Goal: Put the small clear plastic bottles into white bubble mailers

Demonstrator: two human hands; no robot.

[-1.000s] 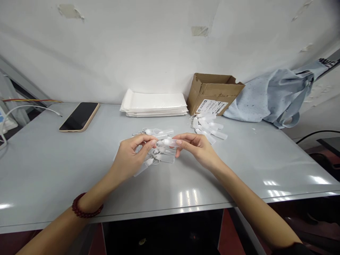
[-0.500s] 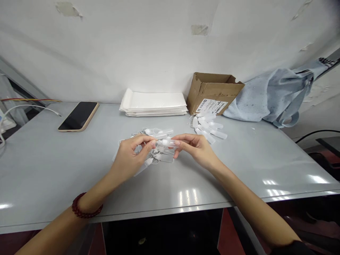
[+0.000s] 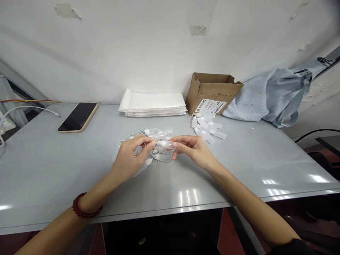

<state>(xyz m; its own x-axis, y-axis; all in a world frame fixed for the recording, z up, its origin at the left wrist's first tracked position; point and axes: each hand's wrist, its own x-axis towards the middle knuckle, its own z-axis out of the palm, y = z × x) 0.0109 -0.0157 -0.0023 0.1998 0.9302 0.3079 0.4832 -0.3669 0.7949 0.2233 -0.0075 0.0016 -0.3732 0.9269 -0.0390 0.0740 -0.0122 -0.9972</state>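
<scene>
Free tabletop (image 3: 58, 166) left of left hand (image 3: 127, 156), phone (image 3: 78, 117) blocking behind

One head-worn camera, close in, looks forward and down across the grey worktop (image 3: 53, 170) to the white wall (image 3: 127, 46).

Along the far edge of the glossy grey tabletop (image 3: 148, 193) rises a white wall (image 3: 132, 46) with beige tape scraps (image 3: 198, 30), and white light reflections (image 3: 188, 198) shine near the front edge.

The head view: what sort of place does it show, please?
Probably a small workshop or packing corner: two piles of tubes, a box and a white stack share one table.
</scene>
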